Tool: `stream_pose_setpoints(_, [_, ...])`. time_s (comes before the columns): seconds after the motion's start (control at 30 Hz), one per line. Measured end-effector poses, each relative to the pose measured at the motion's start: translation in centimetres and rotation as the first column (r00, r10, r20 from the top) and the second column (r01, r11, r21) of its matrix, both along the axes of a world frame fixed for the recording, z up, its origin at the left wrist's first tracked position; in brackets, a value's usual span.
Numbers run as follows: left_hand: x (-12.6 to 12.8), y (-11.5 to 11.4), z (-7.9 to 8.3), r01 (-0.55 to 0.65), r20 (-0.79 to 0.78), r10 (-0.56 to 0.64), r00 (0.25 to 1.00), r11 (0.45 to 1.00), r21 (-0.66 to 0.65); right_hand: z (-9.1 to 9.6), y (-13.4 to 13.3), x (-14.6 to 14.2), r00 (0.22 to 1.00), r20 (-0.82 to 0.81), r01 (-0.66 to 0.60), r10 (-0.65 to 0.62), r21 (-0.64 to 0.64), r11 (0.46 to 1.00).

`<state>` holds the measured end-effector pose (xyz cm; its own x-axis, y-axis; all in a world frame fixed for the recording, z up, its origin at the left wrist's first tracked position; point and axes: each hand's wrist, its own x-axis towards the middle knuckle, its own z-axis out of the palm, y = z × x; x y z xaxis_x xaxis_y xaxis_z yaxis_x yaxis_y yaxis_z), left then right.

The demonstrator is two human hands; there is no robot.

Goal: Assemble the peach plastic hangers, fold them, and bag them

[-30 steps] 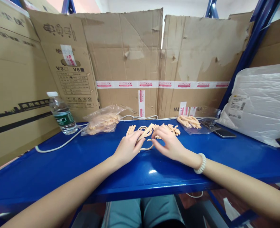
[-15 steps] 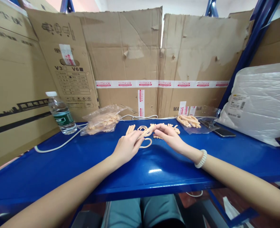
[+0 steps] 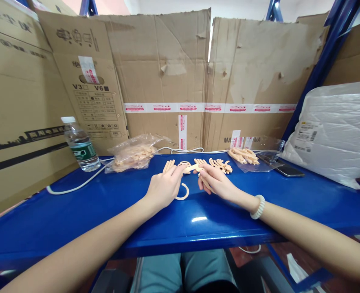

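Near the centre of the frame, two bare hands are meeting over a blue metal shelf (image 3: 113, 211). The left hand (image 3: 164, 188) is reaching in from the lower left and the right hand (image 3: 217, 183) from the lower right, a pale bead bracelet (image 3: 257, 206) on its wrist. Between their fingertips they are pinching a thin peach-coloured plastic strip (image 3: 191, 167), which is lying roughly left to right, its long axis spanning the small gap between the hands; both are touching it, so neither is clearly nearer. Just below it, a curved hook-shaped piece (image 3: 183, 192) is lying on the shelf against the left hand's fingers. Directly beyond the fingertips, towards the upper centre, a loose pile of similar peach pieces (image 3: 218, 164) is resting, nearer the right hand. Further left a clear bag of the same parts (image 3: 134, 154) is sitting, and a water bottle (image 3: 80, 145) is standing at the far left.
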<state>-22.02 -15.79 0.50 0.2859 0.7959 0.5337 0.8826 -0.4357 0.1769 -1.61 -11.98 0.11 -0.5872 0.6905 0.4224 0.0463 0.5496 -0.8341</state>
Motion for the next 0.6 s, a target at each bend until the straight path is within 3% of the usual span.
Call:
stream_pose_setpoints(0.2, [0.4, 0.2, -0.7, 0.106, -0.055, -0.108, 0.993, 0.994, -0.024, 0.1, -0.7, -0.2, 0.975, 0.163, -0.13, 0.148, -0.114, 0.985])
stream_pose_setpoints(0.33, [0.2, 0.3, -0.8, 0.196, -0.122, -0.177, 0.977, 0.968, 0.159, 0.3, -1.1, -0.2, 0.967, 0.211, -0.119, 0.142, -0.119, 0.986])
stream_pose_setpoints(0.5, [-0.3, 0.5, -0.7, 0.293, -0.466, -0.09, 0.88, 0.874, 0.386, 0.3, -1.0, -0.1, 0.964, 0.253, -0.076, 0.08, -0.025, 0.997])
stream_pose_setpoints(0.6, [-0.4, 0.4, -0.6, 0.332, -0.524, -0.049, 0.85, 0.822, 0.462, 0.5, -1.3, 0.0, 0.961, 0.275, -0.033, -0.014, 0.167, 0.985])
